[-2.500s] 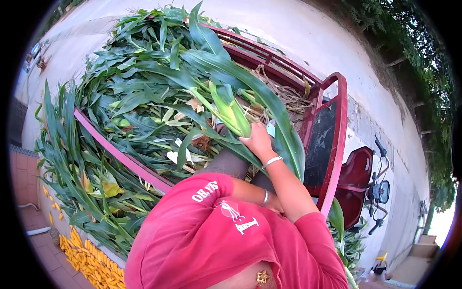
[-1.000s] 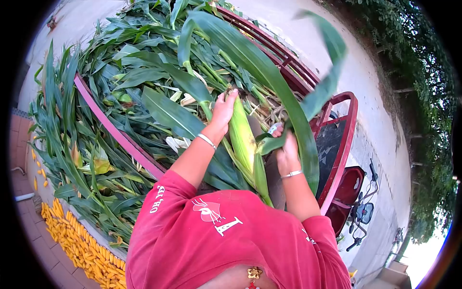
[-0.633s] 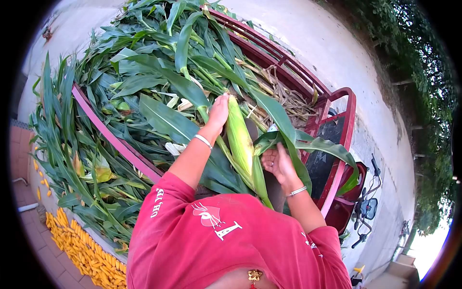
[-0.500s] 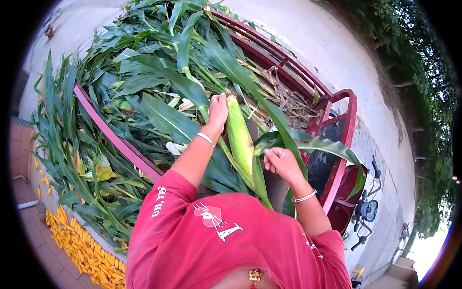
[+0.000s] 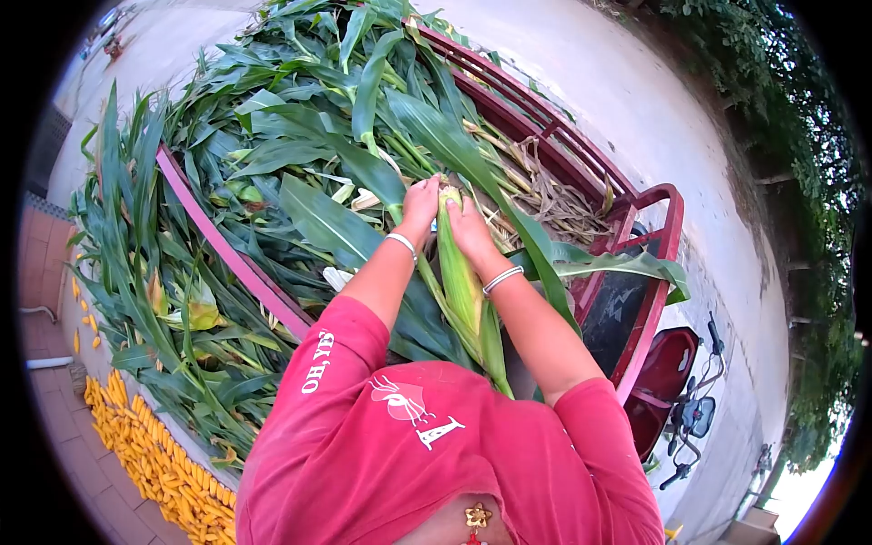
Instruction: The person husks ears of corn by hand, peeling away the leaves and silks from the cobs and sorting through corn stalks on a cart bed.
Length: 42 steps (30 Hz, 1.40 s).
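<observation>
An ear of corn point(image 5: 461, 282) in its pale green husk slants in front of my shirt, its tip pointing away from me. My left hand point(image 5: 421, 202) is closed around the left side of the tip. On the tip's right side, my right hand point(image 5: 468, 227) grips the husk with its fingers bent. Both hands nearly meet there, and part of the fingertips is hidden. A broad green leaf point(image 5: 518, 213) arches just past my right hand. Long corn stalks and leaves point(image 5: 300, 145) lie beneath and beyond the ear.
Red cart rails point(image 5: 545, 118) run along the right, and a pink rail point(image 5: 227, 245) crosses the left. Bare yellow corn cobs point(image 5: 159, 459) are heaped on the ground at lower left. Handlebars point(image 5: 695, 413) stand at the right. Dry husks point(image 5: 559, 195) lie inside the cart.
My right hand has moved up and left from beside the ear's lower part to its tip, next to my left hand. My left hand stays at the tip.
</observation>
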Tool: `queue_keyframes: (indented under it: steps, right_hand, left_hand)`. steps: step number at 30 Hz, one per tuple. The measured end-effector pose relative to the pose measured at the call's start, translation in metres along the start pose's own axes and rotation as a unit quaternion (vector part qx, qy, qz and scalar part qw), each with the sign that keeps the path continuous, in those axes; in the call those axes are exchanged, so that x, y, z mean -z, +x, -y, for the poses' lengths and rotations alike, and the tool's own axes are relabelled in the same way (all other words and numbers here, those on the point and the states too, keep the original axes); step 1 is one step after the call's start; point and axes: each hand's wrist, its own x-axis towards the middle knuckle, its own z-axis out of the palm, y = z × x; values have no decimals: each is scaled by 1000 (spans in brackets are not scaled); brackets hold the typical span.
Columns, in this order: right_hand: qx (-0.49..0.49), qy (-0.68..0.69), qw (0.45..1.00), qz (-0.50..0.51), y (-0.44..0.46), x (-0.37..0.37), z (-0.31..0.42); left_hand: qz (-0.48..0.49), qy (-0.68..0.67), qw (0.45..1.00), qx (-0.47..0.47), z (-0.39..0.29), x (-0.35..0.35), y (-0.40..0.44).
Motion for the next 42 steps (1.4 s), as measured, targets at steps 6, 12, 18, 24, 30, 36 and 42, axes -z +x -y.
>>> queue_keyframes:
  steps: [6,12,18,24,30,36,42]
  right_hand:
    - [17,53,998,-7,-6,3,-2]
    - [25,100,994,-21,7,6,-18]
    - [27,181,983,12,2,11,-23]
    - [21,199,980,-4,-3,10,-20]
    - [16,162,986,-21,-4,6,-21]
    - [-8,137,990,-38,-4,11,-18]
    - [8,174,984,-27,-1,12,-28]
  left_hand:
    - [-36,67,996,-44,7,2,1]
    - [30,157,981,-111,-51,3,-72]
    - [58,222,958,-169,-56,22,-50]
    - [153,157,976,-13,-65,13,-41]
    - [186,144,972,15,-66,25,-37]
    - [317,235,917,-61,-78,42,-61]
    - [250,184,946,-92,-96,58,-112]
